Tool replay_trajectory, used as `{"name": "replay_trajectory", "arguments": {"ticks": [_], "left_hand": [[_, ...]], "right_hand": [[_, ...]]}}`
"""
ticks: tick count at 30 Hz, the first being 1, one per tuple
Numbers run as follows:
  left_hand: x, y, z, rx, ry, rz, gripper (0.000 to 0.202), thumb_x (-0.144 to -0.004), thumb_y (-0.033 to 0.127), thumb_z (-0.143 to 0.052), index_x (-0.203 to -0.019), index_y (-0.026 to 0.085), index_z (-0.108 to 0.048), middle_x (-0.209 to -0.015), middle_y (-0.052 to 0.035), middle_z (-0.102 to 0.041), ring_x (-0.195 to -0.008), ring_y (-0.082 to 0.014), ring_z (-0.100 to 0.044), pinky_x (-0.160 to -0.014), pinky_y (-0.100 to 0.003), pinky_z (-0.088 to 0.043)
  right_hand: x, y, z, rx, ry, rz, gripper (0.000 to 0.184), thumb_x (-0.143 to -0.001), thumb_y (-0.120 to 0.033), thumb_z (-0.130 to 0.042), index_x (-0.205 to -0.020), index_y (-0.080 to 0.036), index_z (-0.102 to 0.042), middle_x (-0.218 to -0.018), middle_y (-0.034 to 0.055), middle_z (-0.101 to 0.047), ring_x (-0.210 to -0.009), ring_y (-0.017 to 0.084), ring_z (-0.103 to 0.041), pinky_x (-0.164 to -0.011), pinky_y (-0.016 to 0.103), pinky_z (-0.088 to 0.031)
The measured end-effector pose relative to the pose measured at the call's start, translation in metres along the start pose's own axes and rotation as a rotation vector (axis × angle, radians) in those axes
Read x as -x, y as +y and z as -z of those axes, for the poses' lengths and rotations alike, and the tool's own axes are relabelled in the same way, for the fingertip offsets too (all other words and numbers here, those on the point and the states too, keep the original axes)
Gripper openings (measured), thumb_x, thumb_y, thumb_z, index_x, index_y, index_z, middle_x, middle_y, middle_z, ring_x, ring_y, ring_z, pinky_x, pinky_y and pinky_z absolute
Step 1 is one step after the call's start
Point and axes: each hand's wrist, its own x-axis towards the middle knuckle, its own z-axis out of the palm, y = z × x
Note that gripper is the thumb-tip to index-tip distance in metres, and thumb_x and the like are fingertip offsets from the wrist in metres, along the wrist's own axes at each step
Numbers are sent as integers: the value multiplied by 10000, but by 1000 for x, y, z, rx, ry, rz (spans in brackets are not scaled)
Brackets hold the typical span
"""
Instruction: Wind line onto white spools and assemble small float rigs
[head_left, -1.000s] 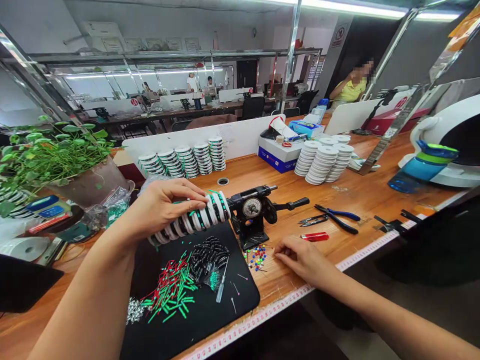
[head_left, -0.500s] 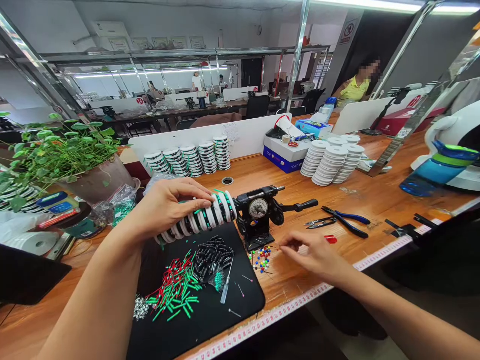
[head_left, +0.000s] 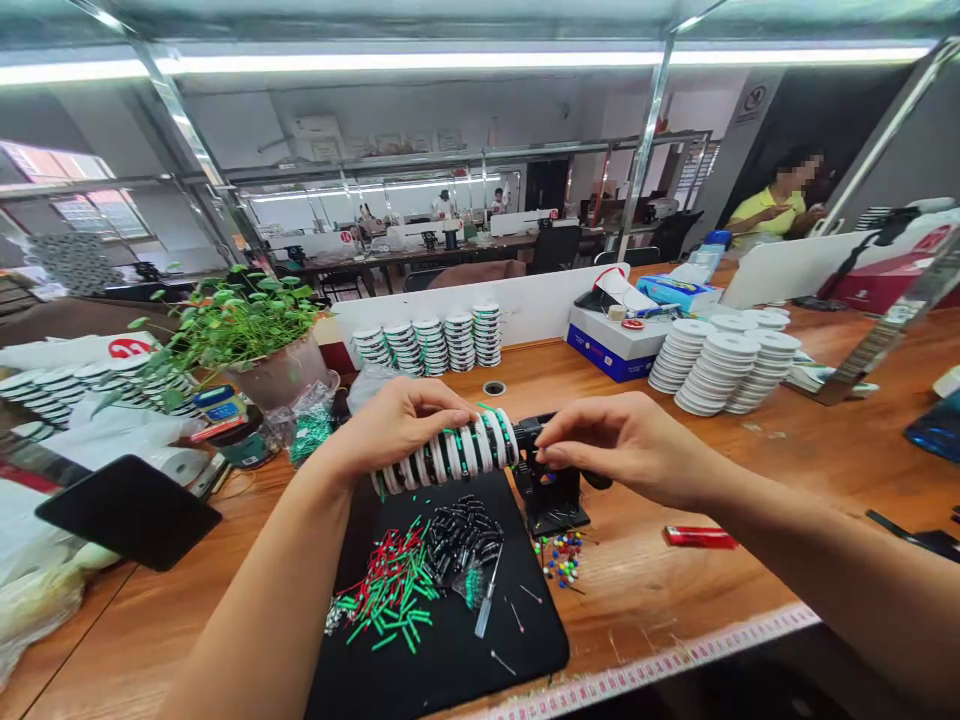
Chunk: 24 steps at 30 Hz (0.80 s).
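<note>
The work centres on a small black hand-cranked winder (head_left: 551,490) standing at the far edge of a black mat (head_left: 525,640). A row of white spools (head_left: 457,452), banded with black and green, lies sideways and runs out from the machine above the mat, apparently threaded on its spindle. The left hand (head_left: 397,425) curls over the row from above, its fingers closed firmly around the spools. The right hand (head_left: 622,435) is at the row's inner end beside the winder, thumb and fingertips drawn together; from here I cannot tell whether they pinch a fine strand or nothing at all. At this stage, the row looks to need that left-hand hold to stay steady while the right works at the end. Loose green and red tubes (head_left: 386,585), black tubes (head_left: 459,535) and a slim screwdriver (head_left: 486,605) lie on the mat, coloured-headed pins (head_left: 562,557) sit just beside it, and stacks of white spools (head_left: 720,360) stand further along the wooden bench.
</note>
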Motion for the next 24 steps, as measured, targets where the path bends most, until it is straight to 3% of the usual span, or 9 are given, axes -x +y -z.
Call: {"name": "replay_trajectory", "arguments": {"ticks": [7, 17, 24], "left_hand": [[2, 10, 0, -17, 6, -6, 447, -977, 490, -463, -851, 257, -822, -927, -75, -804, -876, -224, -722, -882, -376, -563], [3, 9, -1, -23, 0, -16, 476, -1004, 420, -408, -832, 256, -820, -950, -71, -803, -909, -221, -720, -899, -375, -546], [3, 9, -1, -17, 1, -27, 475, -1005, 424, -416, -817, 254, -818, -934, -65, -804, -905, -218, -723, -908, -364, -540]], "right_hand": [[-54, 13, -17, 139, -66, 145, 209, -905, -357, -638, -845, -162, -684, -758, 13, -668, -659, 131, -557, -598, 259, -436], [-60, 19, -20, 85, -140, 136, 213, -904, -366, -642, -843, -163, -661, -751, 3, -623, -672, 133, -535, -612, 256, -433], [-60, 13, -20, 301, -124, 204, 177, -944, -306, -606, -849, -162, -642, -752, -1, -608, -664, 136, -529, -608, 253, -408]]}}
